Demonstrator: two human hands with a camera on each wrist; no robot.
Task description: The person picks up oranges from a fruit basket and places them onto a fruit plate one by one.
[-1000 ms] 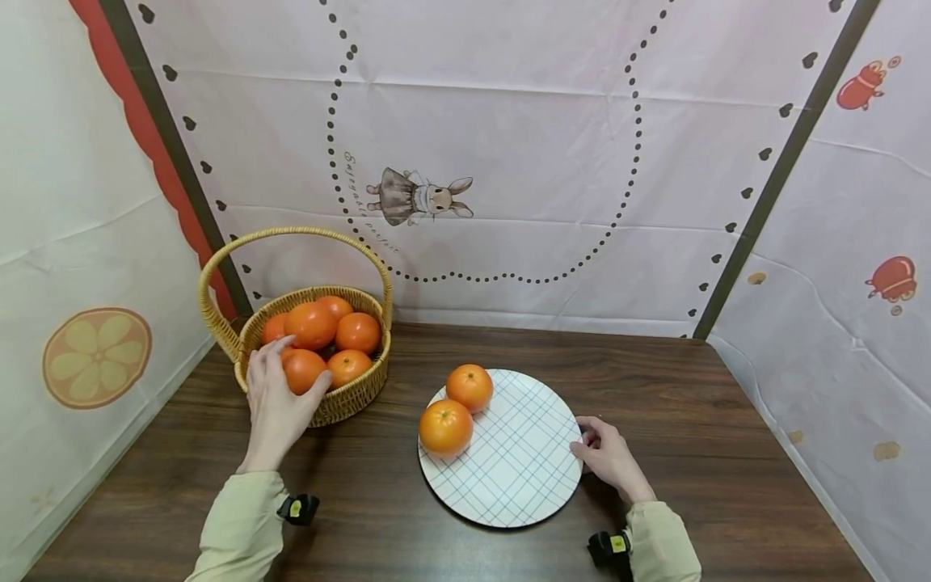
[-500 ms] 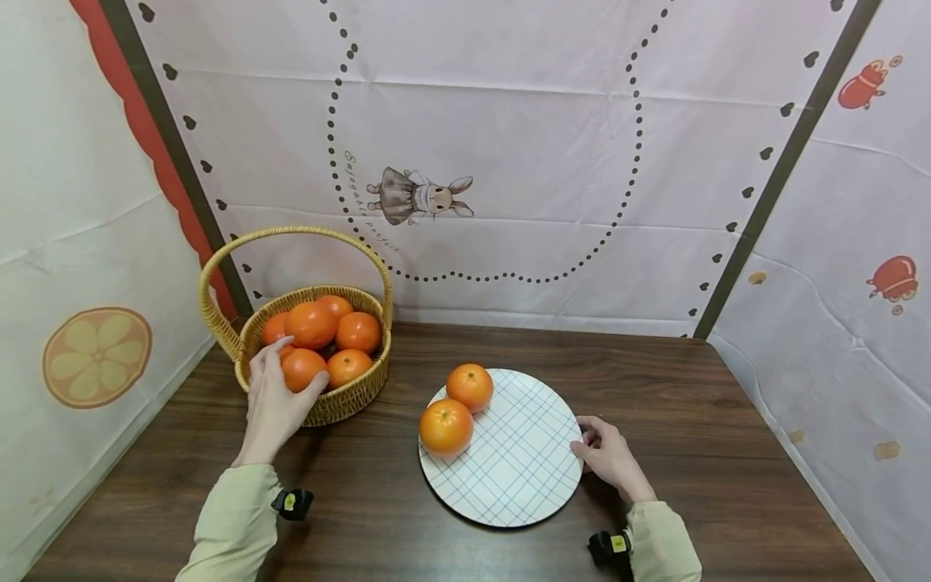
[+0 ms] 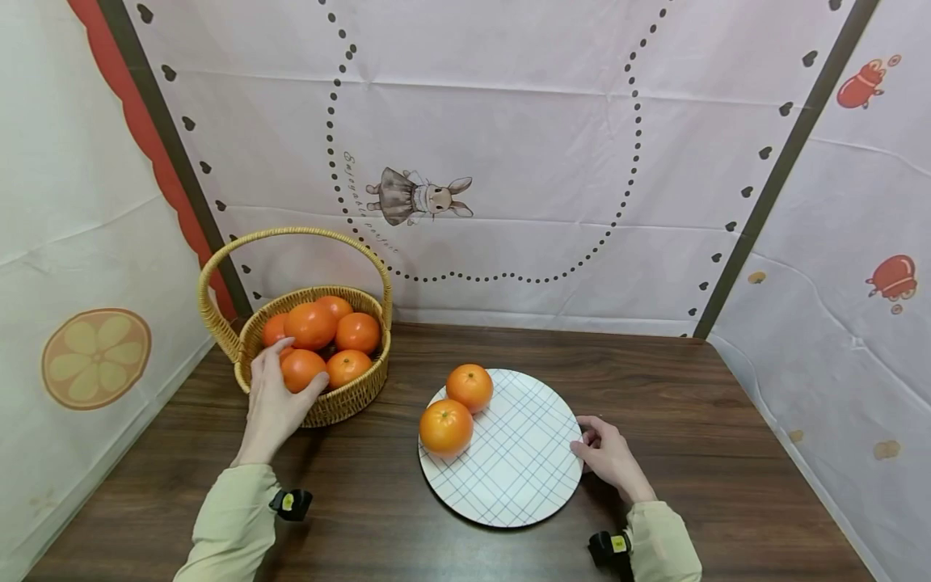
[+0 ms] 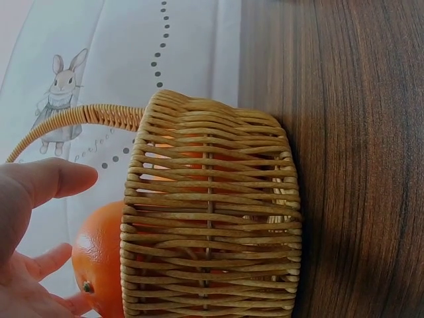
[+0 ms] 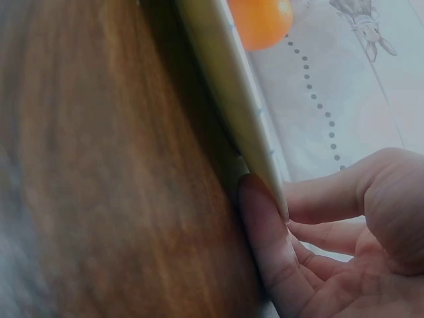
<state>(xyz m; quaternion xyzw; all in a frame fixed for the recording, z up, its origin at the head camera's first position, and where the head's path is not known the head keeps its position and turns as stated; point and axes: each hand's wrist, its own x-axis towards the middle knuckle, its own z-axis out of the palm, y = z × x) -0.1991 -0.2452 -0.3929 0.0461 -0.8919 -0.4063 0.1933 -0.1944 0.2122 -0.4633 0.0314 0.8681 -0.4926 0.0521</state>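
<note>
My left hand (image 3: 280, 404) reaches over the near rim of a wicker basket (image 3: 356, 400), fingers and thumb spread on either side of an orange (image 3: 303, 371). In the left wrist view, the thumb (image 4: 63, 177) stands apart from that orange while other fingers lie close to its far side. My right hand (image 3: 611, 461) pinches the right edge of a round plate (image 3: 516, 453) with a blue check pattern. The right wrist view shows one finger (image 5: 262, 218) under the plate's rim and the thumb above. Two oranges, a front one (image 3: 446, 428) and a rear one (image 3: 469, 388), sit on the plate's left side.
Several more oranges (image 3: 310, 325) fill the basket, whose tall handle (image 3: 298, 231) arches over them. The dark wooden table (image 3: 364, 501) ends at a printed cloth backdrop (image 3: 509, 162), with cloth sides left and right.
My left wrist and sleeve have shifted slightly left, with the fingers staying around the same orange. My right hand, the plate and its two oranges look unchanged.
</note>
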